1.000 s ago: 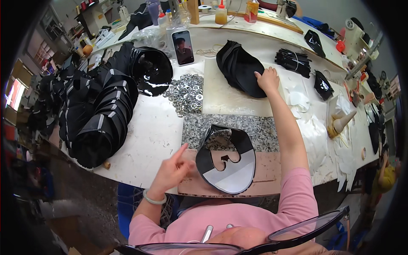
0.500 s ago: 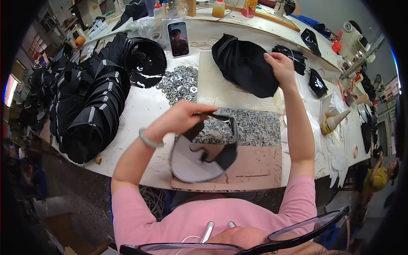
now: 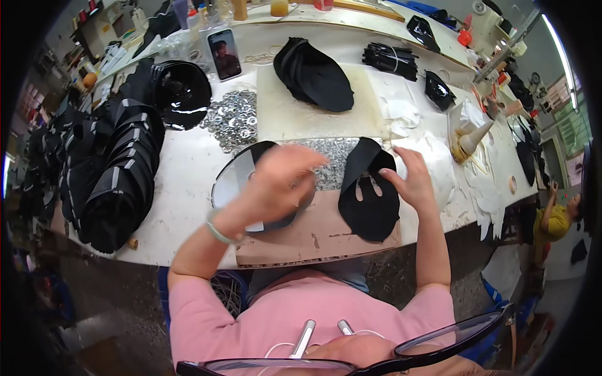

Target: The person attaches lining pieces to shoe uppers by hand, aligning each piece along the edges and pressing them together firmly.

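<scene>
Just beside the spread right grip (image 3: 414,180), black cutout (image 3: 371,218); beneath left grip (image 3: 280,180), hold unclear, pale-panelled piece (image 3: 231,187).

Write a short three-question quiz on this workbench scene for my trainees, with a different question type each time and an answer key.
1. Multiple choice: Which of these is nearest to the person's right hand?
A) the propped-up phone
B) the black piece with cut-out openings
C) the roll of tape

2. True or false: The pile of silvery metal rings lies to the left of the stack of black pieces.

3. Fill in the blank: The pale bangle is worn on the person's ____ wrist.

Key: 1. B; 2. True; 3. left
</scene>
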The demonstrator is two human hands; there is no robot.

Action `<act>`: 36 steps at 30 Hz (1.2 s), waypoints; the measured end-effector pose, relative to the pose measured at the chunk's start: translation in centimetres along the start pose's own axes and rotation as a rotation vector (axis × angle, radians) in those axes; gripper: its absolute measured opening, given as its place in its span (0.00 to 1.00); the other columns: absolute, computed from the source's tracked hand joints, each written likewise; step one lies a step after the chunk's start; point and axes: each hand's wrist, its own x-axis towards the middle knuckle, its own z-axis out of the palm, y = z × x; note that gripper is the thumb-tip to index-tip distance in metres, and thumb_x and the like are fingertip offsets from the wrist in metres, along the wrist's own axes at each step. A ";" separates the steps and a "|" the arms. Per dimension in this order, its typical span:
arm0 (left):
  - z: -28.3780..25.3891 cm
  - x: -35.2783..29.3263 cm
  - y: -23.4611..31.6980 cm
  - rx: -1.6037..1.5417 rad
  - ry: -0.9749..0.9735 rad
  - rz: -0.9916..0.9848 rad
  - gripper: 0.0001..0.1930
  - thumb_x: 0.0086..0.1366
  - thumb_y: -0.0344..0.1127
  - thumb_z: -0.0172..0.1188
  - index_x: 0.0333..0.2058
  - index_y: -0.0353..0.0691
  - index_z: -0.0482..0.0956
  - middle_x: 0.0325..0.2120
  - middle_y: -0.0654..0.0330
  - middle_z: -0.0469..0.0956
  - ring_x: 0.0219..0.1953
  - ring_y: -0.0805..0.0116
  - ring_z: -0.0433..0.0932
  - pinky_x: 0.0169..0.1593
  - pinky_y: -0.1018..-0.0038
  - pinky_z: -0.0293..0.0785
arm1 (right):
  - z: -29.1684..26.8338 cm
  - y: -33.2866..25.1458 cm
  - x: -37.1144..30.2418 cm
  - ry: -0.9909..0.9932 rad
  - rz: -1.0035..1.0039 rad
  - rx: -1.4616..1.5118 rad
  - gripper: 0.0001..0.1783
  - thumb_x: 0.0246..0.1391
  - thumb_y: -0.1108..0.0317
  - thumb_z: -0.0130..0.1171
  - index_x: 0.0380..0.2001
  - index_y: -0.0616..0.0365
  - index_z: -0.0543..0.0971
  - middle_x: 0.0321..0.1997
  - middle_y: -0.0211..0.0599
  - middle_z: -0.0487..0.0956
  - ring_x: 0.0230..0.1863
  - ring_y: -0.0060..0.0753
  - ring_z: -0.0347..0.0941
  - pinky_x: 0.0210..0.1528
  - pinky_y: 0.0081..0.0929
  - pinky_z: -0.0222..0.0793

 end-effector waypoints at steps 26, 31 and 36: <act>-12.2 -11.0 10.3 -0.890 0.867 -0.009 0.21 0.71 0.42 0.42 0.54 0.35 0.70 0.53 0.53 0.73 0.54 0.60 0.72 0.59 0.62 0.63 | 6.2 -9.2 1.5 -0.324 0.028 0.558 0.39 0.52 0.48 0.59 0.59 0.65 0.65 0.59 0.57 0.66 0.63 0.51 0.59 0.64 0.37 0.53; -15.1 -14.3 7.4 -0.792 0.871 -0.407 0.10 0.66 0.31 0.50 0.42 0.35 0.77 0.41 0.56 0.79 0.44 0.65 0.77 0.48 0.67 0.71 | 8.4 -10.9 2.1 -0.511 0.093 0.515 0.43 0.50 0.43 0.59 0.59 0.66 0.63 0.60 0.61 0.64 0.63 0.58 0.58 0.65 0.41 0.54; -14.5 -14.3 4.7 -0.784 0.793 -0.707 0.08 0.63 0.28 0.52 0.39 0.33 0.76 0.37 0.57 0.79 0.41 0.69 0.78 0.45 0.71 0.73 | 7.0 -12.1 3.1 -0.575 0.392 1.021 0.34 0.46 0.62 0.67 0.55 0.63 0.67 0.49 0.48 0.74 0.49 0.42 0.73 0.54 0.33 0.67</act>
